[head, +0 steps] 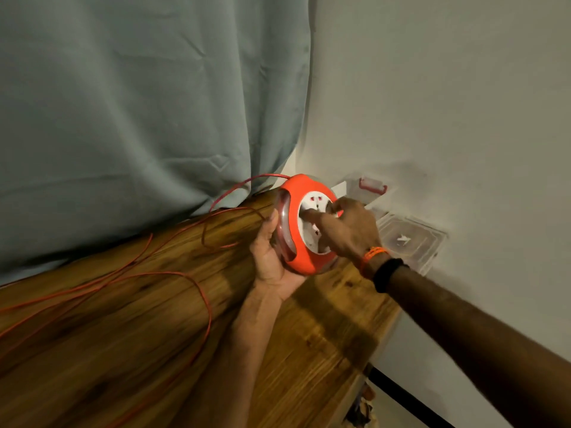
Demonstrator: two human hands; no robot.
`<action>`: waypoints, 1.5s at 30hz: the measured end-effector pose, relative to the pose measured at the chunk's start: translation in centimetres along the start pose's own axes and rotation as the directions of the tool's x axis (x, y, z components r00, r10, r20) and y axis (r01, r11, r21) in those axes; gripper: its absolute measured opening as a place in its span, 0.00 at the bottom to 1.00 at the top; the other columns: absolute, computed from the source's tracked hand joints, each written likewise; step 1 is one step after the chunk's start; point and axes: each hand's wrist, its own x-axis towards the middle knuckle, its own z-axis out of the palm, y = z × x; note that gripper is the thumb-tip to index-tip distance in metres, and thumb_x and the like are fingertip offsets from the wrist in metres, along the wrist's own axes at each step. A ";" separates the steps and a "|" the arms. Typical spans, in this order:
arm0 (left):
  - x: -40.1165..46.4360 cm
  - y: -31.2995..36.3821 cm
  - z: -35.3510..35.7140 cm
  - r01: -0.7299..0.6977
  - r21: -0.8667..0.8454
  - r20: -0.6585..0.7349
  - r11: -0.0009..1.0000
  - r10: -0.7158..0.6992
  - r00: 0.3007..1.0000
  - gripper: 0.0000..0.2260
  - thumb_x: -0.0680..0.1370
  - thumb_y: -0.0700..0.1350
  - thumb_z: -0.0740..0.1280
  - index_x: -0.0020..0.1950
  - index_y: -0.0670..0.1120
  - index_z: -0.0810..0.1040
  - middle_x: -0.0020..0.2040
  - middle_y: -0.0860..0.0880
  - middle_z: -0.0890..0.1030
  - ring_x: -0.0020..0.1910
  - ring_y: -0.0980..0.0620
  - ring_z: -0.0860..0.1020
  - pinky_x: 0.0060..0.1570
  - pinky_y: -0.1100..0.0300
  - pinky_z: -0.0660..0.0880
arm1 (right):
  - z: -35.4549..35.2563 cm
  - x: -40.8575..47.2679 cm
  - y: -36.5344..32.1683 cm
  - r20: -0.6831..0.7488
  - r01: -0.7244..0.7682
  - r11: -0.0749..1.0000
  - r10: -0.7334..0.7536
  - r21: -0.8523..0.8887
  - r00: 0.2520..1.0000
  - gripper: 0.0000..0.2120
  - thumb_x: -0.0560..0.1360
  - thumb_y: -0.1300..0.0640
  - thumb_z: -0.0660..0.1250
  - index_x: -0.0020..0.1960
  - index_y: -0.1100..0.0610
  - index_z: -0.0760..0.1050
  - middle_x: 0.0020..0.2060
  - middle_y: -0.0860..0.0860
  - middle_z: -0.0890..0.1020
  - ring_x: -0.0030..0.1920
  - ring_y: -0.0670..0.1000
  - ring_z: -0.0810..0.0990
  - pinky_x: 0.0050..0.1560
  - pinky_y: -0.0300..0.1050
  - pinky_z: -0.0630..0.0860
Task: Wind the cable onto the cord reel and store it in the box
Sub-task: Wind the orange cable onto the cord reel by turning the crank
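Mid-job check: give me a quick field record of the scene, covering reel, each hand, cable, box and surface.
reel: orange cord reel with white socket face, held tilted above the table
left hand: left hand cups the reel from below and behind
right hand: right hand on the white face, fingers at its centre
cable: orange cable mostly unwound, looping across the table
box: clear box with red latch, against the wall, nothing of the reel in it
surface: wooden table
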 end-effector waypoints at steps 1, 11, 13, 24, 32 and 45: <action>0.0 0.0 0.0 -0.018 0.010 0.003 1.000 0.018 1.000 0.26 0.73 0.57 0.70 0.67 0.46 0.81 0.66 0.41 0.80 0.66 0.41 0.78 0.64 0.41 0.75 | 0.3 0.0 -0.3 0.055 -0.174 0.978 0.168 0.113 0.984 0.25 0.66 0.37 0.71 0.44 0.59 0.83 0.37 0.57 0.86 0.43 0.60 0.84 0.47 0.53 0.82; -0.2 0.2 0.0 0.057 -0.022 -0.048 0.998 -0.058 0.997 0.35 0.73 0.61 0.67 0.77 0.47 0.70 0.73 0.39 0.74 0.69 0.37 0.75 0.64 0.37 0.72 | -2.8 0.2 1.6 0.132 0.548 0.729 -0.547 -0.411 0.827 0.24 0.73 0.37 0.66 0.60 0.54 0.76 0.37 0.50 0.87 0.41 0.55 0.85 0.43 0.51 0.80; -0.3 0.1 0.0 0.070 -0.021 -0.033 0.997 -0.071 0.997 0.35 0.73 0.61 0.67 0.77 0.48 0.69 0.73 0.39 0.73 0.70 0.36 0.74 0.65 0.34 0.70 | -3.7 0.5 2.0 0.265 0.716 0.520 -0.691 -0.465 0.673 0.27 0.74 0.39 0.64 0.66 0.53 0.73 0.41 0.50 0.87 0.40 0.58 0.84 0.39 0.51 0.79; -0.1 -0.2 0.0 0.107 -0.006 0.000 0.994 -0.107 0.994 0.39 0.69 0.61 0.73 0.77 0.49 0.69 0.76 0.39 0.70 0.75 0.35 0.67 0.72 0.28 0.57 | -3.5 2.4 1.4 0.474 0.776 0.293 -0.655 -0.558 0.588 0.31 0.73 0.37 0.59 0.73 0.47 0.66 0.42 0.56 0.85 0.40 0.60 0.82 0.41 0.51 0.79; -0.2 -0.6 0.1 0.071 0.056 -0.056 0.996 -0.068 0.996 0.40 0.68 0.60 0.72 0.77 0.46 0.68 0.75 0.38 0.71 0.74 0.36 0.68 0.70 0.35 0.66 | 1.3 2.3 4.9 0.347 -0.474 0.798 0.354 0.373 0.868 0.20 0.79 0.52 0.67 0.61 0.68 0.77 0.34 0.57 0.82 0.25 0.48 0.79 0.20 0.33 0.70; 0.1 -0.2 -0.6 0.109 0.006 -0.009 0.994 -0.109 0.994 0.38 0.71 0.62 0.71 0.78 0.49 0.68 0.75 0.39 0.71 0.73 0.35 0.70 0.70 0.31 0.64 | -4.2 0.7 2.5 0.383 0.742 0.393 -0.671 -0.543 0.635 0.31 0.75 0.37 0.60 0.74 0.49 0.65 0.48 0.53 0.85 0.43 0.58 0.83 0.42 0.52 0.79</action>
